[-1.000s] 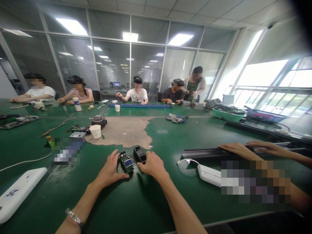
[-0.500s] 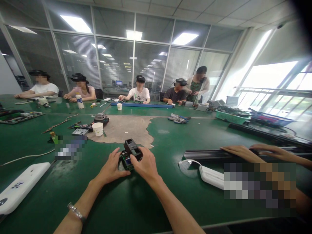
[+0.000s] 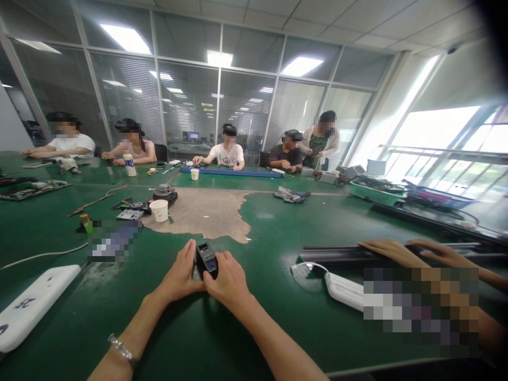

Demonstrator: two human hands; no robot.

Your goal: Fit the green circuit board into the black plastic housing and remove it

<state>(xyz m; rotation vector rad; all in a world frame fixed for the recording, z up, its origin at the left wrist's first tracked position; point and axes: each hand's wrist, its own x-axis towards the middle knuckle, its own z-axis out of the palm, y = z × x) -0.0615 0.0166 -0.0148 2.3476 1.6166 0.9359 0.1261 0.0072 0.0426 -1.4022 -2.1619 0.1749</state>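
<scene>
A small black device (image 3: pixel 207 258) with a dark screen and openings in its casing stands between my hands on the green table (image 3: pixel 278 312). Its casing hides whatever is underneath. My left hand (image 3: pixel 183 275) lies along the device's left side, fingers straight and together, thumb reaching to the near end. From the right, my right hand (image 3: pixel 227 278) grips the casing, with its thumb at the near edge and its fingers curled round the far right side. The two thumbs come close together in front of the device.
Ahead lies a bare brown patch (image 3: pixel 206 209) with a paper cup (image 3: pixel 159 210) and electronic parts at its left. A white power bank (image 3: pixel 37 307) lies left. At right, another person's hands (image 3: pixel 397 251) rest on a black metal rail (image 3: pixel 329 255). Several people sit across the table.
The black casing, tilted above a green circuit board half a second ago, now sits down over it, and the board is out of sight. My right hand has moved lower and left.
</scene>
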